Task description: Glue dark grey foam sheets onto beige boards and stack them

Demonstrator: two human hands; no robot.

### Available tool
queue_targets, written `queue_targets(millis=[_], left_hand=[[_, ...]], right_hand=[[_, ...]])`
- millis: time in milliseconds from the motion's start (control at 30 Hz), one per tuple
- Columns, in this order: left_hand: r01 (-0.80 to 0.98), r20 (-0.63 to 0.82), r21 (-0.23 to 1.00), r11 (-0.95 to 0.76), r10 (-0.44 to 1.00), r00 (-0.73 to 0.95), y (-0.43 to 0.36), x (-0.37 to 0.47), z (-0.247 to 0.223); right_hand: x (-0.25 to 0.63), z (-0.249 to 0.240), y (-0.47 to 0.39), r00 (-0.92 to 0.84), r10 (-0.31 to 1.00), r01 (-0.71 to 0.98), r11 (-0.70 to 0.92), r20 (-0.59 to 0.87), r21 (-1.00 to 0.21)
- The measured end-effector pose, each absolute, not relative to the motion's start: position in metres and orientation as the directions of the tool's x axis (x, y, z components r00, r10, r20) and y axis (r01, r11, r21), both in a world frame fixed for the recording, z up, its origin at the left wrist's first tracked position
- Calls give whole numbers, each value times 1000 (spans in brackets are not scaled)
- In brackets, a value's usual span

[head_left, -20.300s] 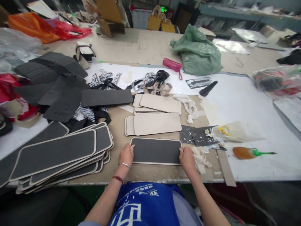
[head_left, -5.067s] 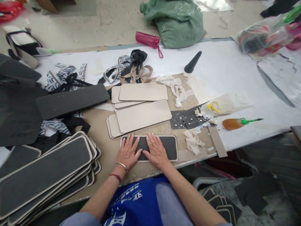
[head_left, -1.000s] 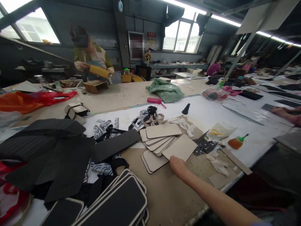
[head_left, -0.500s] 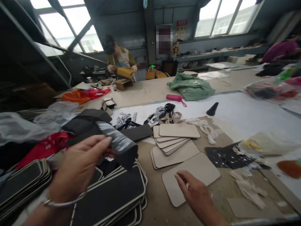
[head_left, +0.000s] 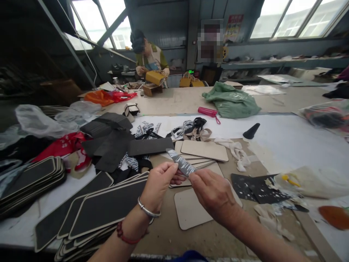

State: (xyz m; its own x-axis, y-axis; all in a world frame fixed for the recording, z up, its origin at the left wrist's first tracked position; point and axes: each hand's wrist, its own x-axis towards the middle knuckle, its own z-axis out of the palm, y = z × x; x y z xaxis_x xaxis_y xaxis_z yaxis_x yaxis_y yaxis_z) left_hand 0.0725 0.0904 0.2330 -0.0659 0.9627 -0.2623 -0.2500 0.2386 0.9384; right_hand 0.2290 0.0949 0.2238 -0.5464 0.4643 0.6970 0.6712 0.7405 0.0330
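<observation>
Both my hands pinch a narrow grey-and-white patterned strip (head_left: 180, 162), held tilted over the middle of the table. My left hand (head_left: 158, 183) grips its lower left edge, thumb on top. My right hand (head_left: 214, 191) closes over its near right end and hides that end. Beneath and behind the hands lie beige rounded panels (head_left: 204, 150), several fanned out, and a single beige panel (head_left: 188, 209) nearer me. Left of my hands, dark panels with pale edges (head_left: 106, 214) form a stack. A plain dark panel (head_left: 149, 146) lies just beyond the strip.
Patterned and black strips (head_left: 191, 129) lie in a tangle farther back. To the right are glue-spotted black sheets (head_left: 259, 187), a plastic bag (head_left: 308, 182) and a black cone-shaped object (head_left: 251, 131). A green bag (head_left: 231, 100) and a co-worker (head_left: 151, 60) are across the table.
My left hand has brought the strip rightward to the middle. My right hand has left the beige panel and taken hold of the strip's other end. The view has swung left.
</observation>
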Motion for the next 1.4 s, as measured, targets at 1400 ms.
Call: queue_targets(millis=[1400], left_hand=[[25, -429, 886, 463, 839, -335, 27, 77, 36]], right_hand=[[378, 76, 63, 351, 936, 443, -205, -42, -873]])
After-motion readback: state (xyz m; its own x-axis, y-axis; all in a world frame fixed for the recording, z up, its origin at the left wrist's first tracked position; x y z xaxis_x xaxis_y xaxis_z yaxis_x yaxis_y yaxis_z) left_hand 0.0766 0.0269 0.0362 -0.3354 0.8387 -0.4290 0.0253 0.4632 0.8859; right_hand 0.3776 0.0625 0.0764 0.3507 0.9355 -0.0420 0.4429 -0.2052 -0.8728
